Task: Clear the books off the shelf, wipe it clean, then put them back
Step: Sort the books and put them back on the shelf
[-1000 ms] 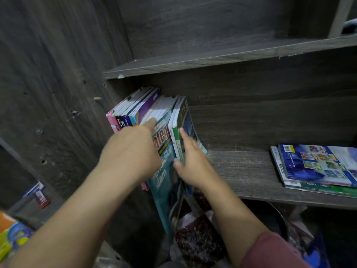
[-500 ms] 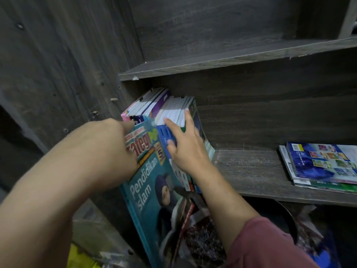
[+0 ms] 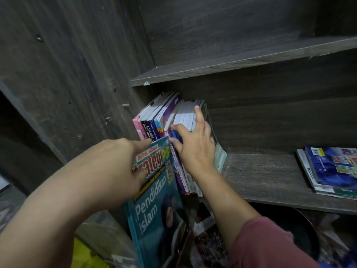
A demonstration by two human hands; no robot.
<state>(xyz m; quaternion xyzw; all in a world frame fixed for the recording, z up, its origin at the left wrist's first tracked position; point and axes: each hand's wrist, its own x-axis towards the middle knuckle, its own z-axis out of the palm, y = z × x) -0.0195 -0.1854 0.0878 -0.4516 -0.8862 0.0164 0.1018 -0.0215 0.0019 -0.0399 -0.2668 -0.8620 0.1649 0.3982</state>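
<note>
1. The left hand [image 3: 116, 167] holds the top of a big teal book [image 3: 154, 215]. The thumb lies on the cover, and the fingers behind it are hidden.
2. The teal book tips out of the shelf front and hangs down toward 6 o'clock from that hand.
3. The right hand [image 3: 195, 146] is spread wide on the row of books [image 3: 160, 111]. One finger points up to 12 o'clock along the page tops. The thumb and another finger pinch a blue spine.
4. The row stands on the shelf [image 3: 266, 176], at its left end, leaning against the side wall.
5. At 3 o'clock from the right hand, well apart, a flat pile [image 3: 332, 169] lies on the same shelf.
6. The job looks like it has only just begun. Nearly all the books are still on the shelf. Wiping is not done, and I see no cloth. Putting books back comes last.
7. Counting: two hands, one teal book coming out, one standing row, one flat pile. The row has many thin books, too tight to count. The pile shows at least two books.
</note>
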